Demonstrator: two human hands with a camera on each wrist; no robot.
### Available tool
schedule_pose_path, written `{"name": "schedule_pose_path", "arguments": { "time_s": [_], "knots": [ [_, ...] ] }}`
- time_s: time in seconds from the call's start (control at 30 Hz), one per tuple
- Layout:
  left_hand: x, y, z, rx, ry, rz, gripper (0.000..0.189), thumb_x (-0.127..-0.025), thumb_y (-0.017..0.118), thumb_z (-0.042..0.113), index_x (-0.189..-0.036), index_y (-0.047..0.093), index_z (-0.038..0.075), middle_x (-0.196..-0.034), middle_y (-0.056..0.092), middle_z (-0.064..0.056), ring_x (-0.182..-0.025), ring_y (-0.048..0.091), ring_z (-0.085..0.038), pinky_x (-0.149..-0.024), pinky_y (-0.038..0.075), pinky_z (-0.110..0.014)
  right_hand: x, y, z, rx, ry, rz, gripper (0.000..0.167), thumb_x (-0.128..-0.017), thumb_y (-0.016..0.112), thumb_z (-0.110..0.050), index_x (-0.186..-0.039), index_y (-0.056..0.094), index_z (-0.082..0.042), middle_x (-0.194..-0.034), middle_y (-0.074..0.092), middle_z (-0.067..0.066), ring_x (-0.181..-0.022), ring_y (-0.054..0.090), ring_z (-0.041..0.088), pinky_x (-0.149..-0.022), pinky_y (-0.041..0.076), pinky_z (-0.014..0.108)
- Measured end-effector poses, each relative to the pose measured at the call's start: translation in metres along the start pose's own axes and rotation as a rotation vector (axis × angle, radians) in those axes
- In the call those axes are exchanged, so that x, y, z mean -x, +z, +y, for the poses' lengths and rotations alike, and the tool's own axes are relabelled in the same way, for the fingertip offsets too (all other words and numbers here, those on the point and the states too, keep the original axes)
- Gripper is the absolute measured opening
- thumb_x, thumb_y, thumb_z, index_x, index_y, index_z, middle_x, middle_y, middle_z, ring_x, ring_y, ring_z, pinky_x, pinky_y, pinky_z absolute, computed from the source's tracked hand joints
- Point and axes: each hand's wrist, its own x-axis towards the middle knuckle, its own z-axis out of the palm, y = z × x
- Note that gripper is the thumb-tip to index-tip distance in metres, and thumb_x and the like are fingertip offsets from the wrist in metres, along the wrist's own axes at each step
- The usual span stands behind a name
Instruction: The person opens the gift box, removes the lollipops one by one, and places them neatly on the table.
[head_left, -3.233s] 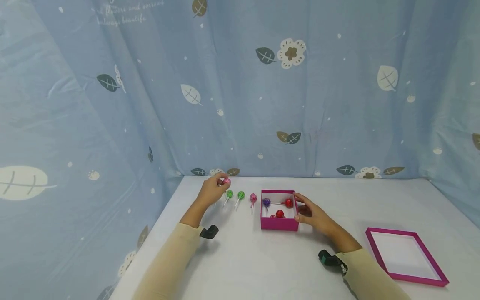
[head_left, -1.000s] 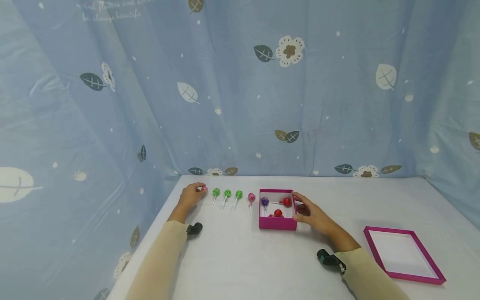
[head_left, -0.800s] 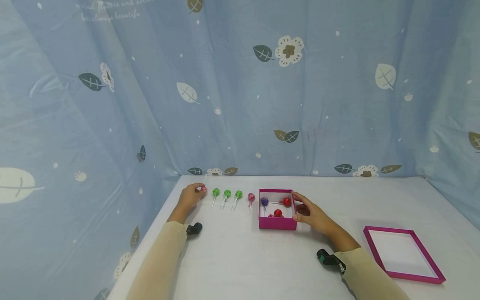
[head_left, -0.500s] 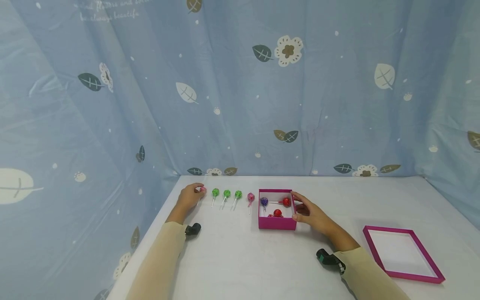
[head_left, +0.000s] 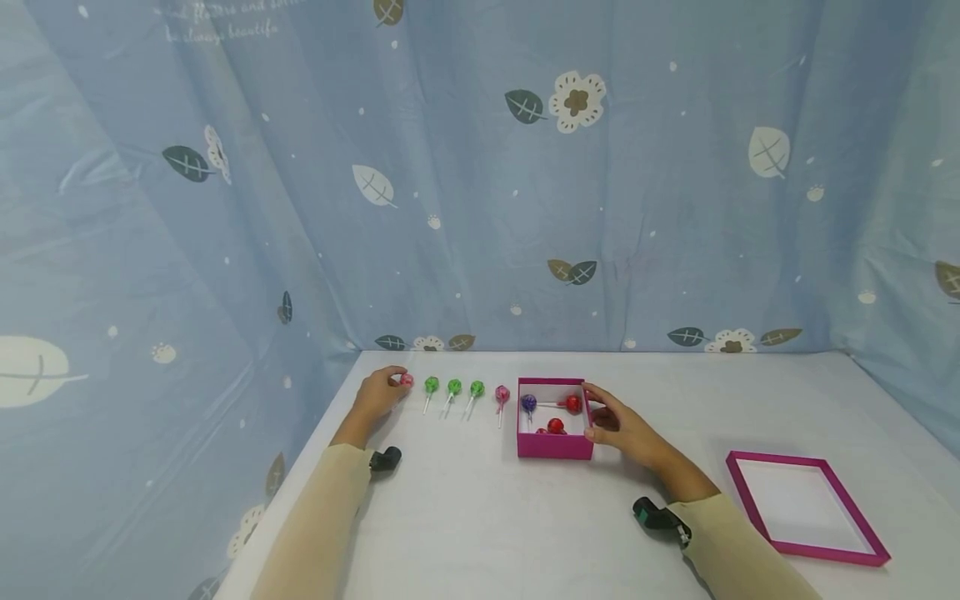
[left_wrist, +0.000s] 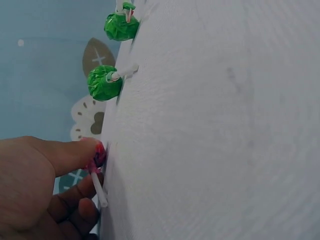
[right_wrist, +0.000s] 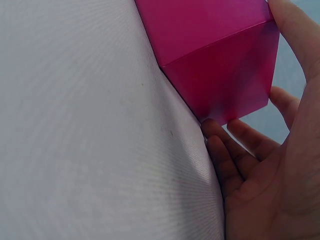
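Note:
At the left end of a row of lollipops, my left hand (head_left: 377,393) pinches the head of a pink lollipop (left_wrist: 100,156) between thumb and finger, its white stick pointing down close to the tabletop. To the right lie three green lollipops (head_left: 454,387) and another pink lollipop (head_left: 502,393), all with sticks toward me. My right hand (head_left: 628,429) grips the right side of an open magenta box (head_left: 555,447), thumb at its near corner and fingers along the side. Inside the box are a purple lollipop (head_left: 528,402), a red lollipop (head_left: 573,404) and more red heads partly hidden by the front wall.
A magenta-rimmed box lid (head_left: 810,550) lies inside-up at the right, beside the right forearm. The white tabletop (head_left: 480,517) ends at the back and left against a blue patterned curtain (head_left: 450,208). Both wrists carry small black cameras.
Since the oldest frame, my left hand has carried the pink lollipop leftward and down past the green ones, uncovering the leftmost green lollipop. It has barely moved lately. The right hand stays on the box.

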Motion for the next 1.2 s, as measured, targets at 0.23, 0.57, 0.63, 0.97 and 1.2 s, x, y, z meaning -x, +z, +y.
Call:
{"name": "schedule_pose_path", "arguments": {
  "time_s": [0.23, 0.57, 0.63, 0.97, 1.2],
  "knots": [
    [0.0, -0.005, 0.0, 0.03, -0.019, -0.001, 0.041, -0.093, 0.066, 0.022, -0.131, 0.059, 0.007, -0.106, 0.064, -0.016, -0.092, 0.059, -0.028, -0.082, 0.047, -0.046, 0.0, 0.0, 0.001, 0.004, 0.012, -0.005, 0.083, -0.087, 0.071, -0.032, -0.153, 0.026, -0.009, -0.15, 0.03, 0.025, -0.124, 0.045, 0.045, -0.101, 0.036, 0.057],
    [0.003, -0.011, 0.008, 0.054, 0.014, 0.035, 0.038, -0.095, 0.065, 0.024, -0.129, 0.061, 0.008, -0.099, 0.064, -0.012, -0.082, 0.058, -0.023, -0.075, 0.048, -0.041, 0.001, 0.0, -0.001, 0.003, 0.025, -0.004, 0.083, -0.087, 0.071, -0.032, -0.153, 0.026, -0.009, -0.151, 0.03, 0.025, -0.124, 0.043, 0.045, -0.101, 0.036, 0.057],
    [0.004, -0.009, 0.01, 0.06, 0.036, 0.043, 0.037, -0.094, 0.066, 0.023, -0.128, 0.062, 0.007, -0.097, 0.065, -0.011, -0.08, 0.06, -0.023, -0.074, 0.048, -0.04, 0.001, -0.001, -0.001, 0.003, 0.025, -0.008, 0.083, -0.087, 0.071, -0.032, -0.153, 0.026, -0.009, -0.15, 0.03, 0.025, -0.124, 0.043, 0.046, -0.101, 0.036, 0.057],
    [0.02, -0.003, 0.031, 0.068, 0.112, 0.092, 0.03, -0.091, 0.067, 0.017, -0.119, 0.067, 0.006, -0.095, 0.066, -0.01, -0.09, 0.059, -0.029, -0.084, 0.045, -0.046, 0.001, -0.002, 0.0, -0.001, 0.026, -0.021, 0.084, -0.088, 0.071, -0.033, -0.154, 0.025, -0.009, -0.151, 0.029, 0.024, -0.125, 0.043, 0.046, -0.101, 0.037, 0.056],
    [0.022, 0.004, 0.044, 0.066, 0.137, 0.074, 0.031, -0.091, 0.068, 0.018, -0.12, 0.067, 0.007, -0.091, 0.065, -0.007, -0.081, 0.057, -0.023, -0.077, 0.046, -0.043, 0.0, -0.002, 0.001, -0.003, 0.034, -0.017, 0.081, -0.088, 0.07, -0.028, -0.154, 0.025, -0.011, -0.151, 0.029, 0.024, -0.127, 0.041, 0.047, -0.101, 0.036, 0.058]
  ]
}}
